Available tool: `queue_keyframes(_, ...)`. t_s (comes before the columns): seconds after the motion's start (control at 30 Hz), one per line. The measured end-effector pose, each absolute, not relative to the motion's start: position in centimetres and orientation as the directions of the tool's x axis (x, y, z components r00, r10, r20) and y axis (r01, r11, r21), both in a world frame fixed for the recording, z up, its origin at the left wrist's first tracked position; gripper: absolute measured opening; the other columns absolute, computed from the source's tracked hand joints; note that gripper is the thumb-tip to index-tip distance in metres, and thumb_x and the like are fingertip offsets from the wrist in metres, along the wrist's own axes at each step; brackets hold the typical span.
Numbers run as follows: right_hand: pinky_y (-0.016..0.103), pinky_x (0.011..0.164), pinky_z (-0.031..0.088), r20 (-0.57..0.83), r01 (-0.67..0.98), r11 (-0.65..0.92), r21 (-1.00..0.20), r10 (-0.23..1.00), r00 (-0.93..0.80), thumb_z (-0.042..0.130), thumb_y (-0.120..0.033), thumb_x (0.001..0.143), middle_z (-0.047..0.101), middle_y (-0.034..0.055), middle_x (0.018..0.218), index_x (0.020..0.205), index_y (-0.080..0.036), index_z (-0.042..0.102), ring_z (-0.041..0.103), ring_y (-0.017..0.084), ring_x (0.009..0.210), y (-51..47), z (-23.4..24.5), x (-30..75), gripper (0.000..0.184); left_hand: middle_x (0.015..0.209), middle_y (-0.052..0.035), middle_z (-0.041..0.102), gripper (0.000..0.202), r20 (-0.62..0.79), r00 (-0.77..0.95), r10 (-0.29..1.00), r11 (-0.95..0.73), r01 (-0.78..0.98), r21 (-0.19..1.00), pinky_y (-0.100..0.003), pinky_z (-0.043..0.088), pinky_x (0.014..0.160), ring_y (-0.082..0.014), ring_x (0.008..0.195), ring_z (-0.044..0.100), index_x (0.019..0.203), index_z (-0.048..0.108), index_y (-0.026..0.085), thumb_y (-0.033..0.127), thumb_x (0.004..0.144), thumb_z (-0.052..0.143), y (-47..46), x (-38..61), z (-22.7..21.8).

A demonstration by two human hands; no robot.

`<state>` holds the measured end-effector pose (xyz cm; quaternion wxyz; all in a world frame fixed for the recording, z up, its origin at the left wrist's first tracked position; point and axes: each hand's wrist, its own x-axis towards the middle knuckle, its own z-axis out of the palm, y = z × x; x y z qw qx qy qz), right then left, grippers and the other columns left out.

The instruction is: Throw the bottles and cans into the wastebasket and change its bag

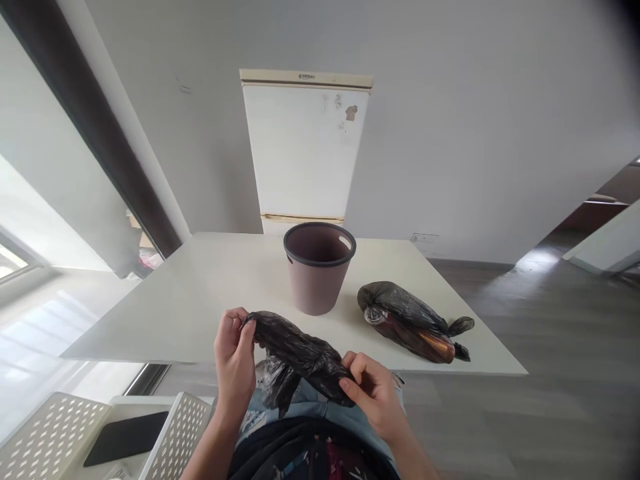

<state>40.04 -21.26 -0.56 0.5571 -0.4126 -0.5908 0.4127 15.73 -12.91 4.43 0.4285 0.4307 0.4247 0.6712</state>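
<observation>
Unfolding a crumpled black bin bag point(300, 352), pinched endwise in left hand point(234, 363) and right hand point(374, 392); probably needs its mouth found.

- black bag point(300, 353), near side of bin point(319, 277): ends buried in left hand point(234, 360) and right hand point(373, 390)
- fridge point(305, 147) behind bin: base hidden, label unreadable
- tied bag point(407, 320) right of bin: contents masked
</observation>
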Motion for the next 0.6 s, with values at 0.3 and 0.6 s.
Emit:
queue_keyframes(0.3,0.038,0.085,0.053,0.338,0.572,0.626,-0.529,0.774,-0.535,0.061,-0.028,0.1,0.072,0.0062,0.086,0.111,-0.025,0.075,0.065,0.024,0.088,-23.0,0.8,39.2,0.018,0.081,0.0037,0.049,0.024,0.296,-0.395,0.87,-0.352,-0.076,0.933,-0.02,0.041,0.062,-0.0105,0.067,0.046,0.094,0.049,0.024,0.043,0.096,0.063,-13.4,16.0,5.8)
queue_keyframes(0.6,0.042,0.097,0.06,0.452,0.734,0.247,-0.633,0.887,0.092,0.045,-0.02,0.103,0.073,0.0133,0.13,0.138,-0.021,0.062,0.073,0.029,0.118,-23.1,-2.2,36.5,0.04,0.076,0.0028,0.045,0.021,0.491,-0.256,0.833,-0.48,0.109,0.871,-0.025,0.035,0.059,-0.0116,0.063,0.038,0.092,0.055,0.023,0.041,0.103,0.055,-15.2,17.9,9.2)
